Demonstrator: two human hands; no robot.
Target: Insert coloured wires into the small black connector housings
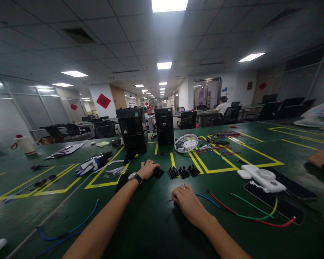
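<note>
Fingers [156, 166] of the left hand [146, 172] are resting on a black block [158, 173] on the table [156, 230]; whether they are gripping it, I cannot tell. Three more blocks [183, 172] are standing just to its right. The right hand [187, 205] is curling its fingers around a blue wire [208, 199]; a red wire [221, 204] is lying near a phone [267, 198].

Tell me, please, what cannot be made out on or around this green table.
In the head view:
- Blue wire under the right hand, gripped or not: hidden by that hand.
- Arm beyond the other person's hand: cut off by the right edge.
- Markings on the left black tower: too small.
</note>
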